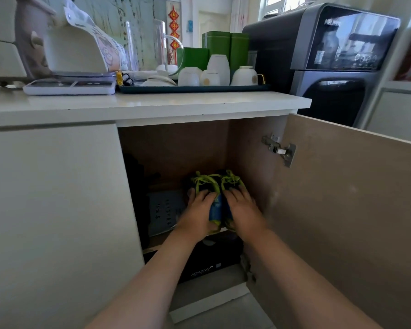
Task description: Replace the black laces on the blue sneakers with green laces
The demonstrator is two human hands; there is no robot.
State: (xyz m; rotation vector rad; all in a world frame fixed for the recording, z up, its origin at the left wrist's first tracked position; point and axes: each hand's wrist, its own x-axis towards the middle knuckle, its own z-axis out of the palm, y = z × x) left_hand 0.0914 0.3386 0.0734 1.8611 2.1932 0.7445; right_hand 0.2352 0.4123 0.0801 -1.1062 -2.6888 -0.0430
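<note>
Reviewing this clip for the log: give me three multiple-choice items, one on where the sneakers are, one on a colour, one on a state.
1. Where are the blue sneakers? A on a chair; B in the cabinet under the counter; C on a bed.
2. Their laces are: A black; B white; C green.
3. The cabinet door is: A open; B shut; C missing.
Key: 1 B, the left hand and right hand hold them inside it; 2 C, green loops show above the fingers; 3 A, its hinge is exposed.
</note>
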